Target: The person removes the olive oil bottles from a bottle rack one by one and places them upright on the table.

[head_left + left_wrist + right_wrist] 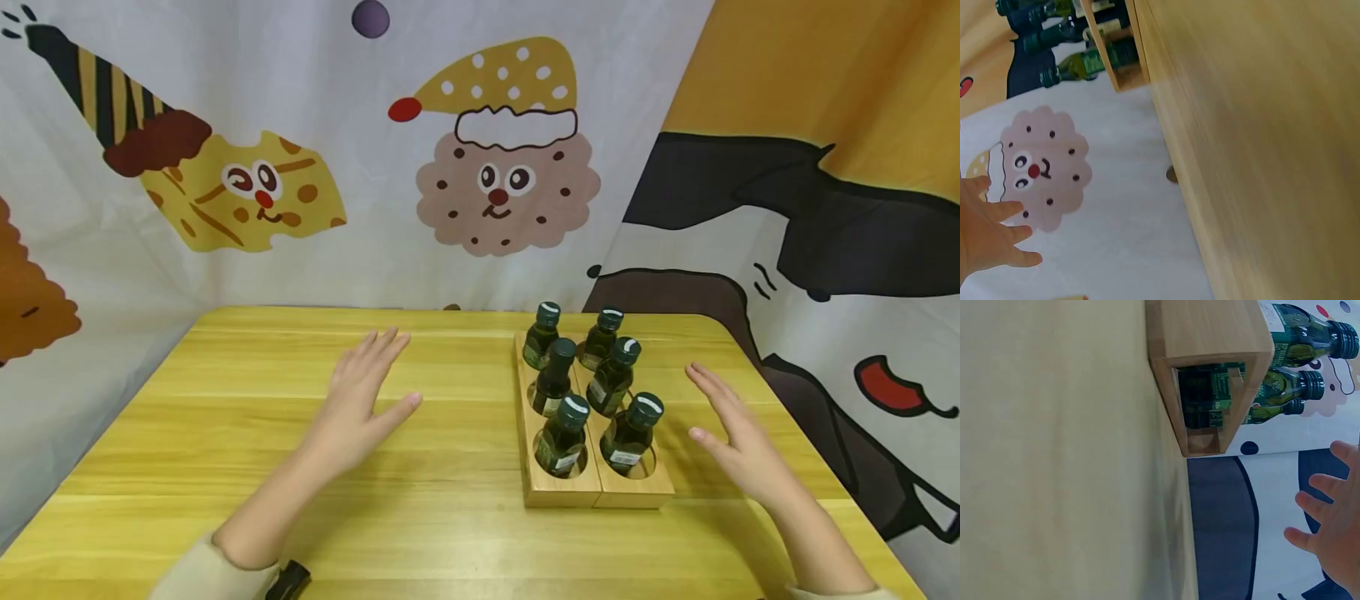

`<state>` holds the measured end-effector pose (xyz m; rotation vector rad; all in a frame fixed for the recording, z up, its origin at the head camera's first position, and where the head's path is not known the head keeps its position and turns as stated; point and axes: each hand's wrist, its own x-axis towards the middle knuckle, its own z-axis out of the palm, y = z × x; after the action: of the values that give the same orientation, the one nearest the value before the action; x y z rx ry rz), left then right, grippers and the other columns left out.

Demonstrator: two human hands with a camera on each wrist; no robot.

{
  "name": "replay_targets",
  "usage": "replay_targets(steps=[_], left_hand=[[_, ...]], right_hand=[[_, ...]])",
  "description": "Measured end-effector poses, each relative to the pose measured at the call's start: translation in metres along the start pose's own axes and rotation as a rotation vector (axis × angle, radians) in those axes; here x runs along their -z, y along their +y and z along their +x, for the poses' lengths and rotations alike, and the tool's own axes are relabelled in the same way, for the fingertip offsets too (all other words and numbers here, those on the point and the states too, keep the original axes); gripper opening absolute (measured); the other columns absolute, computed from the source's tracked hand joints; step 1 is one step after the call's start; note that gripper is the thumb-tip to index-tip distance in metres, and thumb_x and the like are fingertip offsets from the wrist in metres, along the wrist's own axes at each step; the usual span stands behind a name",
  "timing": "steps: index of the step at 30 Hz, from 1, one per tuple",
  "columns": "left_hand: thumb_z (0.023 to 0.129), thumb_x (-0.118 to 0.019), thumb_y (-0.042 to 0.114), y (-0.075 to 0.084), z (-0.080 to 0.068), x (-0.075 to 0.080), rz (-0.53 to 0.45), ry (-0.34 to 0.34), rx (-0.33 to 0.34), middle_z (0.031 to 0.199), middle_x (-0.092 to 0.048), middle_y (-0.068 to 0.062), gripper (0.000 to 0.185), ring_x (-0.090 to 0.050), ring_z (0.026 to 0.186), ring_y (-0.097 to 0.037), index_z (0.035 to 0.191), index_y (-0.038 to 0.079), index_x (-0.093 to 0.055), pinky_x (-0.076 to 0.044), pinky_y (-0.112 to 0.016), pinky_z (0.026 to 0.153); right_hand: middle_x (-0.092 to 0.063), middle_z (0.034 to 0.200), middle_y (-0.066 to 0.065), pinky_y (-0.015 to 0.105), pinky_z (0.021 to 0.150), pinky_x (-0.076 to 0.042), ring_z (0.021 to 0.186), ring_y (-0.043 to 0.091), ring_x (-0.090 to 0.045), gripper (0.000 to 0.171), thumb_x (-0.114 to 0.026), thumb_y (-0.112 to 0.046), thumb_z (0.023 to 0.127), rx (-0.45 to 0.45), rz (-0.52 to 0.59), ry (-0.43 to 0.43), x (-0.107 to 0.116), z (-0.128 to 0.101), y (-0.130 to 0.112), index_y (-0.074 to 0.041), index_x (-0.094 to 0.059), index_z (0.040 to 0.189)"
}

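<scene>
Several small dark green glass bottles [611,379] stand in the round holes of a wooden bottle rack [562,497], made of two narrow blocks side by side. White marks show on most of their green caps. One bottle [553,379], in the left block's middle hole, has a darker, longer top. My left hand [358,408] is held with fingers spread, left of the rack and apart from it. On the rack's other side my right hand [742,446] is also open and touches no bottle. In the right wrist view, the rack's open end [1204,450] shows bottle bodies inside.
The rack stands on a yellow wood-grain table [442,542], right of its middle. Behind the table hangs a white curtain [375,267] printed with cartoon food. A small black object [288,579] is at the left sleeve [213,575].
</scene>
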<state>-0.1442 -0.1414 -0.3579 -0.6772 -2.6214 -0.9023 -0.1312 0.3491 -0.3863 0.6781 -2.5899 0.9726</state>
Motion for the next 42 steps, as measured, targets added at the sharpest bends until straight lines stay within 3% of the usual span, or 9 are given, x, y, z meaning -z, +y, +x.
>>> replay_targets(steps=[1, 4, 8, 16, 21, 25, 30, 33, 42], left_hand=[[0.095, -0.056, 0.044, 0.002, 0.001, -0.003, -0.017, 0.006, -0.004, 0.157, -0.02, -0.003, 0.07, -0.008, 0.144, -0.028, 0.153, 0.02, -0.025, -0.001, -0.057, 0.111], [0.094, -0.058, 0.043, 0.009, 0.003, -0.011, -0.078, 0.029, -0.024, 0.155, -0.025, -0.003, 0.07, -0.014, 0.143, -0.03, 0.152, 0.02, -0.027, -0.006, -0.059, 0.11], [0.094, -0.059, 0.04, 0.018, 0.007, -0.023, -0.171, 0.036, -0.046, 0.154, -0.027, -0.002, 0.069, -0.018, 0.141, -0.03, 0.152, 0.021, -0.028, -0.012, -0.062, 0.108], [0.095, -0.056, 0.041, 0.042, 0.017, -0.042, -0.3, -0.017, -0.049, 0.153, -0.028, -0.001, 0.066, -0.026, 0.139, -0.026, 0.152, 0.02, -0.029, -0.023, -0.056, 0.107], [0.094, -0.056, 0.043, 0.057, 0.022, -0.053, -0.357, -0.068, -0.01, 0.152, -0.029, -0.001, 0.066, -0.03, 0.137, -0.024, 0.151, 0.024, -0.03, -0.026, -0.053, 0.107], [0.094, -0.059, 0.04, 0.067, 0.025, -0.06, -0.414, -0.094, 0.004, 0.152, -0.031, -0.001, 0.065, -0.031, 0.136, -0.024, 0.151, 0.025, -0.031, -0.027, -0.052, 0.107], [0.093, -0.061, 0.035, 0.077, 0.029, -0.071, -0.479, -0.125, 0.01, 0.151, -0.032, 0.004, 0.065, -0.031, 0.136, -0.022, 0.15, 0.026, -0.033, -0.026, -0.05, 0.107], [0.093, -0.061, 0.033, 0.081, 0.032, -0.078, -0.528, -0.14, -0.012, 0.149, -0.035, 0.006, 0.064, -0.032, 0.136, -0.02, 0.15, 0.023, -0.034, -0.026, -0.048, 0.108], [0.096, -0.059, 0.032, 0.091, 0.04, -0.096, -0.648, -0.183, -0.122, 0.144, -0.044, 0.001, 0.06, -0.034, 0.134, -0.015, 0.149, 0.016, -0.035, -0.025, -0.046, 0.11]], right_hand=[[-0.022, 0.156, 0.008, 0.07, 0.102, -0.013, 0.141, 0.018, -0.017, 0.07, -0.066, -0.015, 0.091, 0.006, 0.016, -0.005, -0.001, -0.001, 0.0, -0.013, -0.03, 0.151], [-0.025, 0.155, 0.005, 0.045, 0.111, -0.017, 0.139, 0.007, -0.019, 0.071, -0.067, -0.013, 0.089, 0.023, 0.063, -0.019, -0.004, -0.003, 0.0, -0.01, -0.031, 0.151], [-0.03, 0.153, 0.006, 0.014, 0.103, -0.022, 0.135, 0.005, -0.026, 0.07, -0.067, -0.018, 0.091, 0.054, 0.122, -0.037, -0.009, -0.005, 0.002, -0.008, -0.031, 0.15], [-0.034, 0.15, 0.015, 0.016, 0.098, -0.03, 0.13, 0.008, -0.036, 0.074, -0.069, -0.02, 0.089, 0.035, 0.227, -0.102, -0.018, -0.014, 0.007, -0.005, -0.029, 0.15], [-0.04, 0.146, -0.003, 0.017, 0.096, -0.032, 0.123, 0.015, -0.045, 0.075, -0.068, -0.01, 0.086, -0.022, 0.247, -0.136, -0.024, -0.021, 0.008, -0.007, -0.03, 0.15], [-0.042, 0.139, -0.017, 0.026, 0.095, -0.036, 0.117, 0.017, -0.05, 0.076, -0.068, -0.005, 0.083, -0.058, 0.255, -0.148, -0.027, -0.024, 0.006, -0.007, -0.031, 0.15], [-0.043, 0.139, -0.015, 0.046, 0.093, -0.039, 0.116, 0.02, -0.051, 0.074, -0.067, -0.006, 0.085, -0.066, 0.295, -0.182, -0.03, -0.025, 0.007, -0.007, -0.031, 0.15], [-0.044, 0.139, -0.014, 0.05, 0.091, -0.04, 0.116, 0.017, -0.051, 0.073, -0.067, -0.007, 0.087, -0.07, 0.317, -0.2, -0.032, -0.026, 0.011, -0.007, -0.03, 0.15], [-0.043, 0.138, -0.015, 0.027, 0.094, -0.04, 0.117, 0.01, -0.049, 0.079, -0.072, -0.012, 0.084, -0.087, 0.334, -0.228, -0.037, -0.029, 0.021, -0.008, -0.029, 0.15]])
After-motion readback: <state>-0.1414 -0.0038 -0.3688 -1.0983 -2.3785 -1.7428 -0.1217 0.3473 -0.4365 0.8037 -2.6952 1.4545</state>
